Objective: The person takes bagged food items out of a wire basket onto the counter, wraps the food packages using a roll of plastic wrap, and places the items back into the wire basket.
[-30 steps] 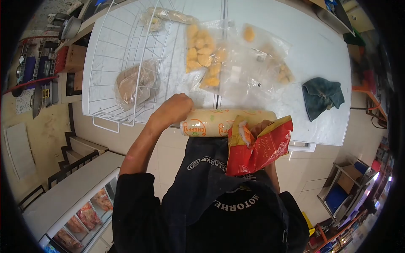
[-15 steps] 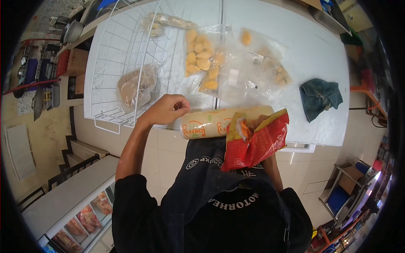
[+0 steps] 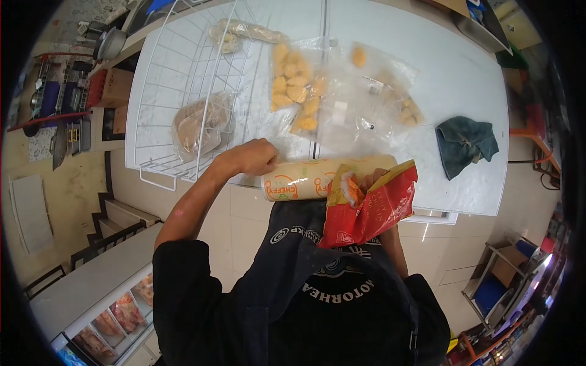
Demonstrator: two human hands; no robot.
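My left hand [image 3: 259,157] is closed, knuckles up, at the left end of a roll of printed cling film [image 3: 293,181]. What its fingers hold, if anything, is hidden. The roll lies along the near table edge against my apron. A torn-open red and gold food bag [image 3: 369,210] stands in front of its right part. My right forearm [image 3: 394,250] runs up behind this bag. My right hand [image 3: 373,177] grips the bag near its top, mostly covered by it. Beyond the roll lie clear plastic bags [image 3: 345,116] with yellow nuggets [image 3: 296,79] in them.
At the left of the white table [image 3: 415,24] stands a white wire basket [image 3: 201,73] holding a bagged brown item [image 3: 198,125] and wrapped pale food [image 3: 250,30]. A dark green cloth [image 3: 465,145] lies at the right. A display chiller [image 3: 116,323] with meat trays stands lower left.
My left hand has turned over, knuckles now up and thumb hidden, and shifted slightly right. My left elbow has swung outward. The red bag stays almost in place.
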